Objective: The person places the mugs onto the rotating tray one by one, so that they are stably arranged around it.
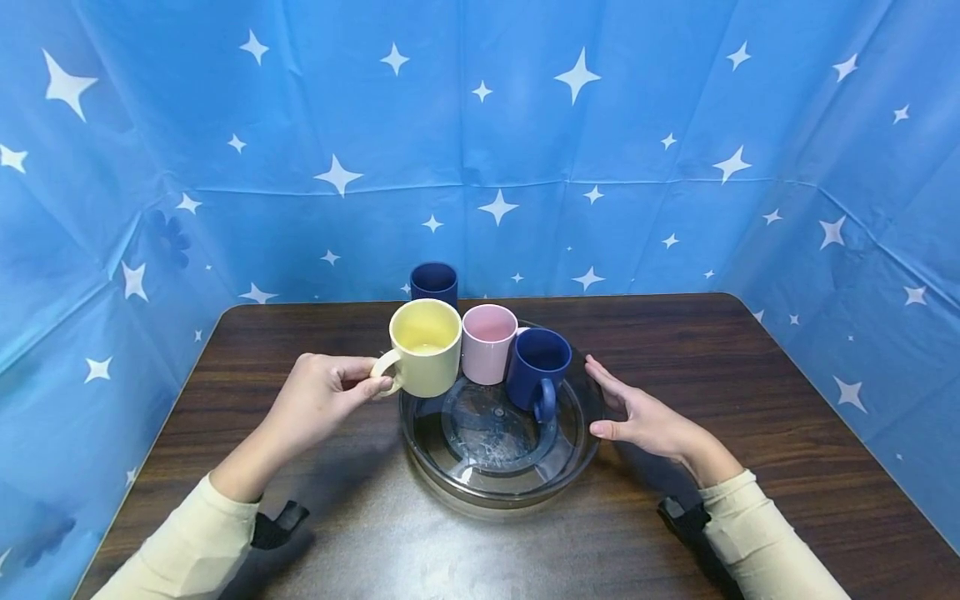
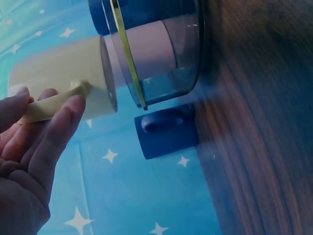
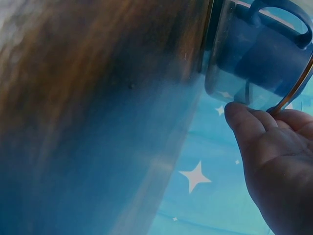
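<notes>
My left hand (image 1: 322, 387) pinches the handle of a yellow mug (image 1: 427, 371), thumb and fingers around it. In the left wrist view the yellow mug's base (image 2: 111, 78) is raised above the rim of a round, smoky see-through dish (image 1: 487, 497). Inside the dish stand a pink mug (image 1: 487, 360) and a dark blue mug (image 1: 525, 383), both upright; the blue one's handle faces me. My right hand (image 1: 648, 423) rests at the dish's right side with fingers extended, fingertips at its wall in the right wrist view.
A second dark blue mug (image 1: 433, 287) stands on the table behind the dish, partly hidden by the yellow mug. The dark wood table (image 1: 315, 521) ends at a blue curtain (image 1: 525, 142) with white stars, which also hangs along both sides.
</notes>
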Motion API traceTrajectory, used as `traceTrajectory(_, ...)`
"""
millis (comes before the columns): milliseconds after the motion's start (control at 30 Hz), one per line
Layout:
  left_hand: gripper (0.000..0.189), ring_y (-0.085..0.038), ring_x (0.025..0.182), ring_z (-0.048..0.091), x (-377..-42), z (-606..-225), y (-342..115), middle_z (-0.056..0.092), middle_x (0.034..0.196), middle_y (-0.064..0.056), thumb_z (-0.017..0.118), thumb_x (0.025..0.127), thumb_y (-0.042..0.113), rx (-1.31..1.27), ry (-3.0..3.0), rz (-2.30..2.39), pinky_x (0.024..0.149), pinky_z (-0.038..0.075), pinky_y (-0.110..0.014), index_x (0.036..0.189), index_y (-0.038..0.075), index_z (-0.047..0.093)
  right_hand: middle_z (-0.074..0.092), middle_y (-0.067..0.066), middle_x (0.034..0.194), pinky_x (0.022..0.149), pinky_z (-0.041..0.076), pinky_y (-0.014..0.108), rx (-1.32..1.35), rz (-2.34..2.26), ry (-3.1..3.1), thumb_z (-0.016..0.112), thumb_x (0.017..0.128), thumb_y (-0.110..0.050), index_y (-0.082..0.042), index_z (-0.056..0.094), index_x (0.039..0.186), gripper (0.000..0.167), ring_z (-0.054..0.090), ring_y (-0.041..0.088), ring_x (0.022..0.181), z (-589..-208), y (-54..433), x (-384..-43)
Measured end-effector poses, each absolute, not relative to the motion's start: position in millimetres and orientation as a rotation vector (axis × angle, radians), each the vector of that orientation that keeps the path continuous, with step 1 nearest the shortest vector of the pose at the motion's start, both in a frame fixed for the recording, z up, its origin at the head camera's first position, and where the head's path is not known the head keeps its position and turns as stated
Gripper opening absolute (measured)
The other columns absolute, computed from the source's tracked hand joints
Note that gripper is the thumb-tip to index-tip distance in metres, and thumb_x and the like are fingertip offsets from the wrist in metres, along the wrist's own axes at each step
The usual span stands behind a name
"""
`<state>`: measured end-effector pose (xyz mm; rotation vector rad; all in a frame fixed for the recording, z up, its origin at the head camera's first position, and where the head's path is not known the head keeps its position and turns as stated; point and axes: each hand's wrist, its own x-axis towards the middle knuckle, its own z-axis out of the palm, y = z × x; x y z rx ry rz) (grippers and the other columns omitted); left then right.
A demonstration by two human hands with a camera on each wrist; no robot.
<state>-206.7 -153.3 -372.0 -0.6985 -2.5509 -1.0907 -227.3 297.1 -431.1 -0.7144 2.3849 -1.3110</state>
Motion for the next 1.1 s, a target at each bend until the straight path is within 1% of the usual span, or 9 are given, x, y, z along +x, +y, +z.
traceTrajectory(67,0.007,-0.001,0.053,0.04,-207,-373,-153,0.071,0.073,0.007,0.081,0.087,0.01,-0.724,-2.551,-1.112,0.044,0.03,-0.02,0.094,0.009,0.081,-0.002,0.014,0.17,0.113,0.022,0.068,-0.711,-1.31,2.385,0.067,0.1,-0.019,-0.006,0.009,0.163,0.087,0.011,0.047,0.151,-431,297,-227)
traceTrajectory(200,0.007,-0.002,0.052,0.041,-208,-376,-152,0.067,0.069,0.008,0.08,0.088,0.011,-0.755,-2.57,-1.156,0.044,0.03,-0.02,0.094,0.01,0.08,-0.003,0.013,0.17,0.112,0.026,0.068,-0.707,-1.306,2.384,0.067,0.1,-0.02,-0.004,0.008,0.163,0.087,0.014,0.049,0.15,-430,297,-227)
traceTrajectory(333,0.006,-0.002,0.052,0.04,-209,-378,-151,0.063,0.066,0.01,0.08,0.088,0.011,-0.779,-2.582,-1.175,0.044,0.031,-0.021,0.094,0.011,0.08,-0.002,0.012,0.17,0.11,0.028,0.068,-0.704,-1.315,2.379,0.068,0.1,-0.023,-0.005,0.008,0.163,0.089,0.016,0.051,0.148,-431,297,-227)
traceTrajectory(433,0.004,-0.001,0.052,0.041,-210,-380,-150,0.062,0.065,0.012,0.08,0.088,0.01,-0.807,-2.58,-1.174,0.045,0.031,-0.021,0.091,0.012,0.08,-0.003,0.011,0.17,0.11,0.028,0.068,-0.702,-1.318,2.375,0.068,0.1,-0.023,-0.006,0.008,0.163,0.088,0.016,0.051,0.149,-432,297,-227)
traceTrajectory(567,0.002,-0.001,0.052,0.041,-210,-381,-148,0.059,0.063,0.014,0.081,0.088,0.011,-0.856,-2.571,-1.192,0.045,0.031,-0.02,0.088,0.01,0.079,-0.003,0.009,0.17,0.11,0.028,0.068,-0.697,-1.319,2.373,0.068,0.1,-0.023,-0.007,0.008,0.163,0.088,0.015,0.051,0.149,-432,298,-227)
traceTrajectory(633,0.003,0.0,0.053,0.04,-211,-383,-147,0.058,0.063,0.014,0.081,0.087,0.012,-0.876,-2.564,-1.205,0.045,0.031,-0.019,0.088,0.009,0.079,-0.003,0.009,0.171,0.11,0.028,0.069,-0.695,-1.318,2.377,0.068,0.1,-0.025,-0.008,0.008,0.163,0.089,0.016,0.052,0.148,-432,298,-227)
traceTrajectory(767,0.003,0.001,0.053,0.038,-212,-386,-144,0.058,0.064,0.016,0.081,0.086,0.009,-0.905,-2.555,-1.214,0.046,0.029,-0.019,0.088,0.01,0.079,-0.002,0.009,0.171,0.11,0.027,0.069,-0.697,-1.313,2.384,0.068,0.1,-0.024,-0.007,0.009,0.163,0.089,0.017,0.052,0.148,-431,298,-226)
traceTrajectory(1000,0.005,0.0,0.053,0.038,-212,-392,-139,0.058,0.064,0.017,0.081,0.087,0.009,-0.917,-2.588,-1.236,0.046,0.028,-0.02,0.091,0.011,0.08,-0.003,0.011,0.17,0.114,0.021,0.068,-0.695,-1.315,2.38,0.066,0.101,-0.019,-0.007,0.009,0.163,0.086,0.011,0.047,0.151,-432,297,-227)
traceTrajectory(1100,0.005,0.0,0.053,0.039,-213,-393,-136,0.058,0.063,0.015,0.08,0.088,0.01,-0.932,-2.6,-1.242,0.046,0.028,-0.02,0.092,0.012,0.08,-0.003,0.01,0.17,0.114,0.02,0.067,-0.687,-1.32,2.377,0.066,0.101,-0.019,-0.007,0.009,0.163,0.086,0.011,0.046,0.151,-432,297,-227)
